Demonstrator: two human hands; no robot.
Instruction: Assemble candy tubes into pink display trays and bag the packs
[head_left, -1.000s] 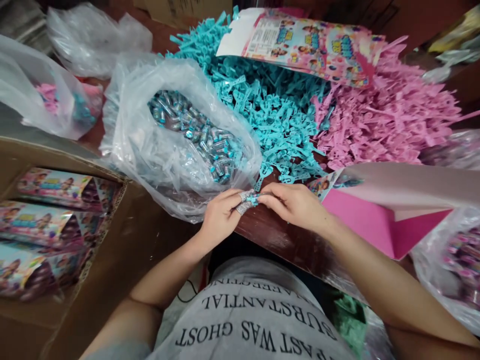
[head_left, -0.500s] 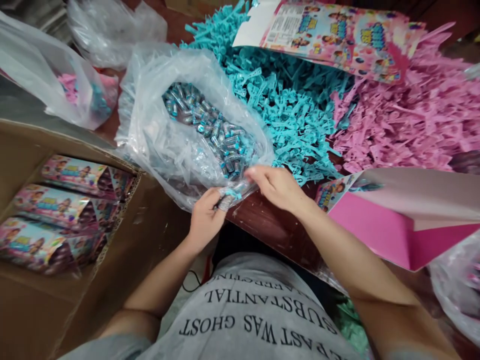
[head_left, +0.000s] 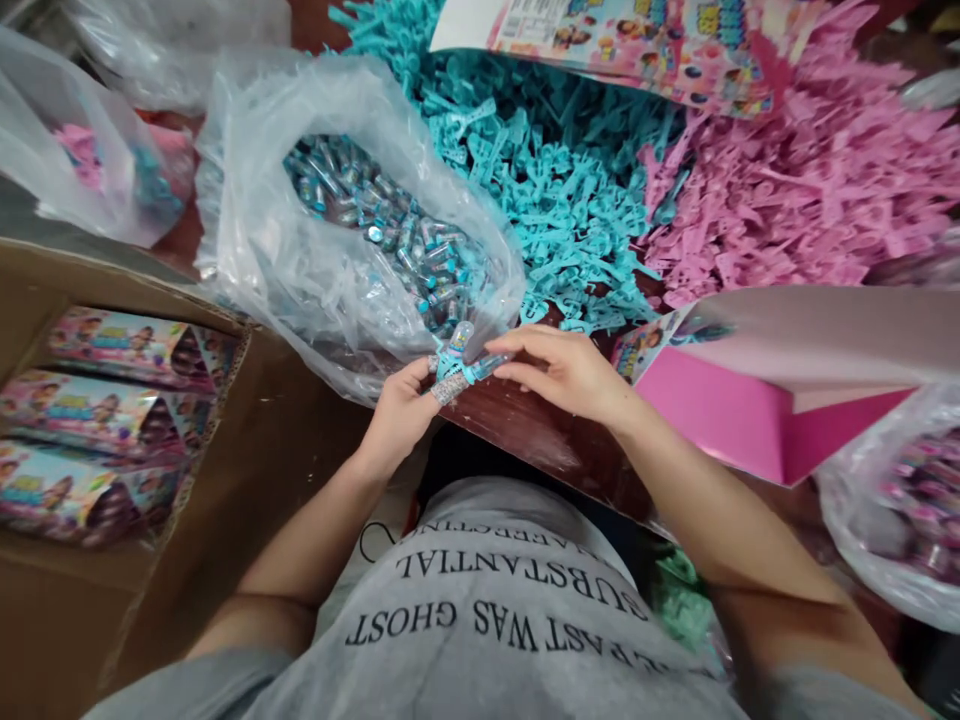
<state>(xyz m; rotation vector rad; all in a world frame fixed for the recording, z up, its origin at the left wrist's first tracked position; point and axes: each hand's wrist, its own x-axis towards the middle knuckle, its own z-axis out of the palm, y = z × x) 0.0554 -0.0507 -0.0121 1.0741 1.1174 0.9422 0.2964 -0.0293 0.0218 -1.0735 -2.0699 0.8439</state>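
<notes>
My left hand (head_left: 401, 410) pinches a small glittery capsule toy (head_left: 452, 362) with blue plastic clip; my right hand (head_left: 564, 372), grip pressed together, nips its other end, just beside the crinkly clear bag (head_left: 300, 270) above the table (head_left: 540, 440).

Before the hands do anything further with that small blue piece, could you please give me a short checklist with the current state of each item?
1. Left hand grips the small blue assembly: ok.
2. Right hand pinches the assembly's other end: ok.
3. Parts fully seated together: cannot tell, too small.
4. Clear bag of tubes open and close to the hands: ok.
5. Blue clip pile and pink clip pile kept apart: not ok, they mingle where they meet.
6. Cardboard box open at the left: ok.
</notes>
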